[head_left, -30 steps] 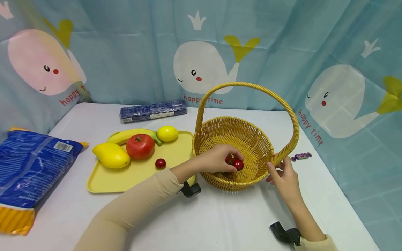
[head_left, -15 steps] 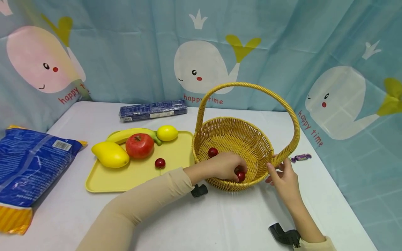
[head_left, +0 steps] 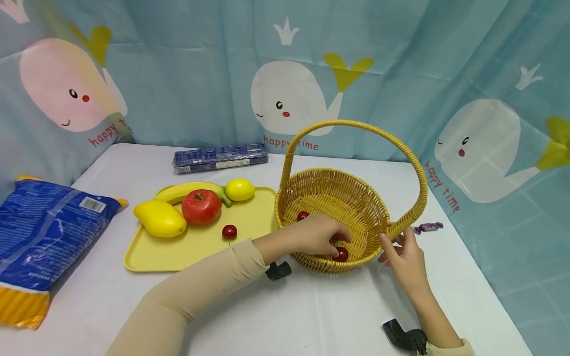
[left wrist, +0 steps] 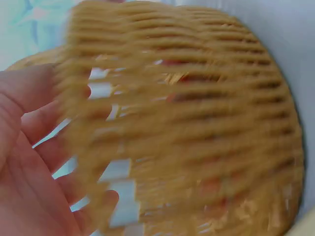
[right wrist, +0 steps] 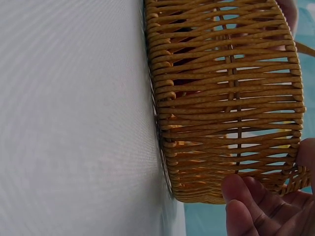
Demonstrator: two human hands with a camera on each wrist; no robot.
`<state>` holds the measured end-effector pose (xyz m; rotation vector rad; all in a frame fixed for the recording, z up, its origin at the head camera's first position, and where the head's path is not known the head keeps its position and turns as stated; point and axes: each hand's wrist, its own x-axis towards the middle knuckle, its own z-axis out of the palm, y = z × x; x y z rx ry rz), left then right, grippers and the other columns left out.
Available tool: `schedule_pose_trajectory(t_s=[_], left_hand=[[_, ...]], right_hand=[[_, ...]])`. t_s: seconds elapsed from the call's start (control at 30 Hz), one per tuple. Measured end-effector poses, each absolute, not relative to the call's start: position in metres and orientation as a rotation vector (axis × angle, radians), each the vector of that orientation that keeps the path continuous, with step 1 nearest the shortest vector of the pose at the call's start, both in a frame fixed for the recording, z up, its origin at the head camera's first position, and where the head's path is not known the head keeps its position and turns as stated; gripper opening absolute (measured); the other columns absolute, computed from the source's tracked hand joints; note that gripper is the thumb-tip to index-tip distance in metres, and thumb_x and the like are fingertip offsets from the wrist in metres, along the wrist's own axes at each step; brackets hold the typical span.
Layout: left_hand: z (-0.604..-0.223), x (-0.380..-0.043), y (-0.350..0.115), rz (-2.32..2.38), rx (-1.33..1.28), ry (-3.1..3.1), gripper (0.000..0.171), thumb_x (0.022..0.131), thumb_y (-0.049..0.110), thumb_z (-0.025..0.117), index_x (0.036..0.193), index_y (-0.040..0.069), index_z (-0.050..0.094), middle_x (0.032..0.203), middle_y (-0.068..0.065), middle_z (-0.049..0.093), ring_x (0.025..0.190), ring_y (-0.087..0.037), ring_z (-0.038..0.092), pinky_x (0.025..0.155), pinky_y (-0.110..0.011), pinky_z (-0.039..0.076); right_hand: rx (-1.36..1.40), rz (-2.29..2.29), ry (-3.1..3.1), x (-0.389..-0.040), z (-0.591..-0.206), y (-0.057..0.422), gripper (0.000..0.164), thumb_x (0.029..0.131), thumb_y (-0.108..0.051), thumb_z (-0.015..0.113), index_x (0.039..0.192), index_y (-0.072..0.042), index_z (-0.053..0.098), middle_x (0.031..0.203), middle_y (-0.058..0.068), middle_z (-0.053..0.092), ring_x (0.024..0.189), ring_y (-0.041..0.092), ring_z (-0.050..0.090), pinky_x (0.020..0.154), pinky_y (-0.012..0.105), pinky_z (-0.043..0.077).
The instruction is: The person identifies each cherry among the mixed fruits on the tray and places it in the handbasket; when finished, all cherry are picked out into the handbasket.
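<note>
A yellow wicker basket [head_left: 331,180] with a tall handle stands on the table, seen through its wall in both wrist views. My left hand [head_left: 318,236] reaches over its near rim, thumb and fingers apart. Right below them lies a red cherry [head_left: 341,254], and another is partly hidden by the fingers. A further cherry [head_left: 303,215] lies in the basket behind this hand. At the right rim, by the handle's foot, my right hand [head_left: 404,254] grips the basket, thumb above and fingers outside; these fingers [right wrist: 241,196] touch the weave in the right wrist view.
Left of the basket, a yellow tray [head_left: 156,257] bears a mango [head_left: 160,219], apple [head_left: 201,207], banana [head_left: 187,190], lemon [head_left: 240,189] and a stemmed cherry [head_left: 229,232]. A blue packet [head_left: 220,158] lies behind, a blue bag [head_left: 58,232] far left, a purple wrapped candy [head_left: 428,227] right.
My left hand has moved toward the basket's near side and its fingers have parted from the cherries, which now lie in the basket. The right hand keeps its grip.
</note>
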<state>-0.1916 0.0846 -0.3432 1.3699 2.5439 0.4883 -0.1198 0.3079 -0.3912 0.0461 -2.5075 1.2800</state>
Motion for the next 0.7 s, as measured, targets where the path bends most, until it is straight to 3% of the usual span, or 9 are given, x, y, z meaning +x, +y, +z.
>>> schedule_pose_trajectory(t_s=[0.2,0.37,0.57,0.7], left_hand=[[-0.32,-0.185,0.017,0.856,1.365,2.609,0.033,0.083,0.022,0.069,0.115,0.016,0.064,0.114,0.005,0.062,0.107,-0.013,0.054,0.094,-0.031,0.04],[-0.318,-0.182,-0.056,1.065,1.108,2.709,0.034,0.082,0.018,0.071,0.115,0.015,0.063,0.112,0.004,0.061,0.105,-0.015,0.053,0.091,-0.036,0.044],[-0.342,-0.18,-0.112,1.163,0.835,2.752,0.03,0.082,0.015,0.07,0.111,0.016,0.065,0.107,0.002,0.064,0.098,-0.017,0.056,0.078,-0.038,0.046],[-0.366,-0.178,-0.124,1.242,0.745,2.701,0.031,0.081,0.012,0.07,0.111,0.011,0.065,0.107,-0.005,0.064,0.103,-0.025,0.057,0.088,-0.045,0.045]], right_hand=[[0.074,1.282,-2.505,-0.12,-0.389,0.309,0.038,0.094,-0.017,0.054,0.127,-0.005,0.039,0.099,0.022,0.062,0.057,0.015,0.062,0.048,0.028,0.051],[0.087,1.26,-2.511,-0.122,-0.386,0.311,0.038,0.094,-0.018,0.053,0.127,-0.005,0.039,0.1,0.022,0.062,0.056,0.015,0.062,0.048,0.028,0.05],[0.08,1.273,-2.517,-0.118,-0.373,0.302,0.038,0.093,-0.01,0.054,0.126,0.001,0.038,0.1,0.027,0.061,0.056,0.015,0.062,0.049,0.028,0.051],[0.082,1.299,-2.503,-0.12,-0.386,0.308,0.04,0.093,-0.012,0.055,0.128,-0.003,0.038,0.102,0.026,0.061,0.055,0.014,0.062,0.048,0.027,0.05]])
